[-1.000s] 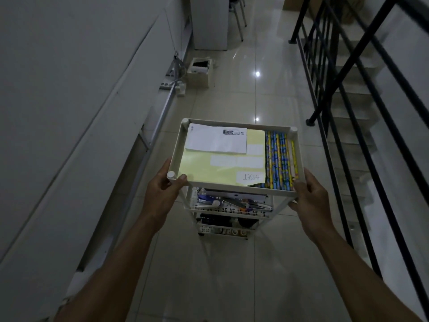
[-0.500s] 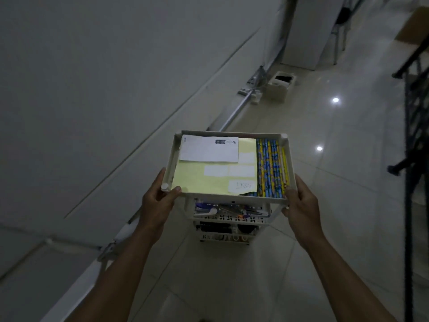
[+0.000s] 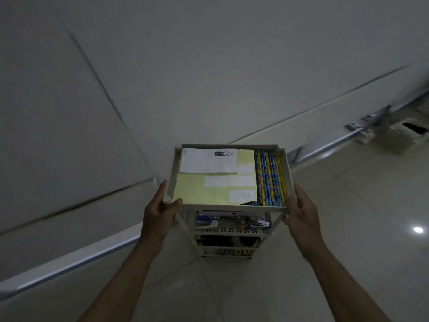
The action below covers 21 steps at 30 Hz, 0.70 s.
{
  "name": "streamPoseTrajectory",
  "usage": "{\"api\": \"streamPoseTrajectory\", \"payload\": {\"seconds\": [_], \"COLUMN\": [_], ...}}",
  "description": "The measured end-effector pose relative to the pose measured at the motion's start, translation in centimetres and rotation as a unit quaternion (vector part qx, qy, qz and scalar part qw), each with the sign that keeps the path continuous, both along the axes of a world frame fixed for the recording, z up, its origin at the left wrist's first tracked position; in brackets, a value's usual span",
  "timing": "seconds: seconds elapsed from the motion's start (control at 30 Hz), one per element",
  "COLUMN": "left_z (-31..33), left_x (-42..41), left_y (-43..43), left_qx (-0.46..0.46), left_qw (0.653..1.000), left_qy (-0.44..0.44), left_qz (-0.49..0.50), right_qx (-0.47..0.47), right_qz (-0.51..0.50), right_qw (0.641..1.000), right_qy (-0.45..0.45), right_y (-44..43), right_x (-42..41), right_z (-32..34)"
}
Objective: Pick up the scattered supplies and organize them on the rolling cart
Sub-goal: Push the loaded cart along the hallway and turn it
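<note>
Both hands grip the cart (image 3: pixel 228 206) at the near corners of its top tray. The left hand (image 3: pixel 160 217) is closed round the near left corner, thumb over the rim; the right hand (image 3: pixel 301 213) is closed on the near right corner post. In the top tray a yellow sheet (image 3: pixel 209 189) fills the left and middle, with a white envelope (image 3: pixel 207 161) on it at the far left corner and pencils (image 3: pixel 270 180) lined along the right edge. The lower shelves (image 3: pixel 229 231) hold small supplies, too dim to tell apart. The cart stands on a tiled floor (image 3: pixel 348 228) near a wall (image 3: pixel 162 77).
</note>
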<state>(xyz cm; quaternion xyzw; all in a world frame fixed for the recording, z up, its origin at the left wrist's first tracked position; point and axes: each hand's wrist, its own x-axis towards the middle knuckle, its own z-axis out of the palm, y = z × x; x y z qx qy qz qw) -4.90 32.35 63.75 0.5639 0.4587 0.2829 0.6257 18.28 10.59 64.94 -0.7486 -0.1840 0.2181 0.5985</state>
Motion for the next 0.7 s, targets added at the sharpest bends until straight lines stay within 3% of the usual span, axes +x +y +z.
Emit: {"api": "streamPoseTrajectory", "payload": {"seconds": [0.27,0.7], "left_z": [0.6,0.8], "left_x": [-10.2,-20.3], "left_y": [3.4,7.3], "left_qx": [-0.019,-0.030], "left_qw": [0.992,0.974], "left_qy": [-0.009,-0.053], "left_qz": [0.122,0.219], "right_qx": [0.007,0.012], "right_qz": [0.078,0.146], "right_qw": [0.997,0.989], "right_qy": [0.015,-0.009], "right_y": [8.9,18.1], "right_x": [-6.9,-14.3], "right_z": [0.6,-0.2]}}
